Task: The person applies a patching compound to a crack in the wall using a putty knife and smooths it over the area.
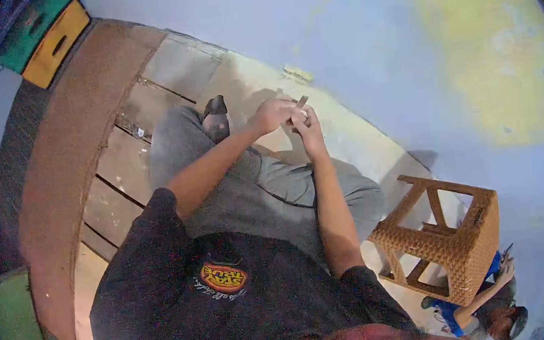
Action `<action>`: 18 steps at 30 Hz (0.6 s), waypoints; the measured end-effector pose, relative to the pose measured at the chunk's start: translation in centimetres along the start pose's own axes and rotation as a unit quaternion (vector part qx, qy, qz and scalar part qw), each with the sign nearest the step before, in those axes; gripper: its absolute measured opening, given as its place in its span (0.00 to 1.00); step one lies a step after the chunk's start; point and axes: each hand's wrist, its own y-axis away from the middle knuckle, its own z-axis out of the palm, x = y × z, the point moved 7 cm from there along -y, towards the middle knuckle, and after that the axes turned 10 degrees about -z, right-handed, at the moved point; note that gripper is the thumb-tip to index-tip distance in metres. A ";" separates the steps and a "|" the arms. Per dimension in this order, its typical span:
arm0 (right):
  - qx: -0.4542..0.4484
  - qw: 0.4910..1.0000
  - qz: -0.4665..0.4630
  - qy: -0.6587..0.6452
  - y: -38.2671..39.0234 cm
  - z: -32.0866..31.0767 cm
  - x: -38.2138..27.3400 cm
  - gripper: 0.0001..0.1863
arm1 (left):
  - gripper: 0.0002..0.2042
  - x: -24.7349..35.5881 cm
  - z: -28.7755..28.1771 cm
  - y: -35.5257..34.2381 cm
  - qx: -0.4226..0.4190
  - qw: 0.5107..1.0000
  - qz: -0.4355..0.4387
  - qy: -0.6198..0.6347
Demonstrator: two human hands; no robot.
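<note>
Though short, strip [303,102] aslant toward upper-right.

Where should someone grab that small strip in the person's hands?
Probably by the free end of the small strip, coming from the side away from the person's body. That end juts out past the right hand, whose fingers hide the rest, and the left hand crowds it from the left. It looks slender, so a light fingertip pinch should suit.

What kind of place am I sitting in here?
Probably a plain room in a home, though it could be a small workroom: there are green and yellow drawers, a brown stool and a pale blue wall with yellow patches.
</note>
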 end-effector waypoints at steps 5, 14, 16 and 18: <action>0.004 1.000 0.012 0.013 0.5 1.5 -1.4 0.07 | 0.17 0.4 -2.7 -0.2 0.071 0.987 0.003 -0.146; 0.019 0.963 0.018 0.268 -1.6 -3.8 3.8 0.14 | 0.24 3.1 -19.2 -6.1 0.237 0.942 -0.117 -0.208; 0.057 0.942 -0.027 0.329 -3.4 -5.2 3.8 0.18 | 0.23 1.0 -22.6 -6.3 0.310 0.920 -0.129 -0.203; 0.059 0.918 -0.010 0.393 -5.3 -1.9 2.3 0.21 | 0.22 -4.9 -26.0 -4.0 0.371 0.875 -0.195 -0.242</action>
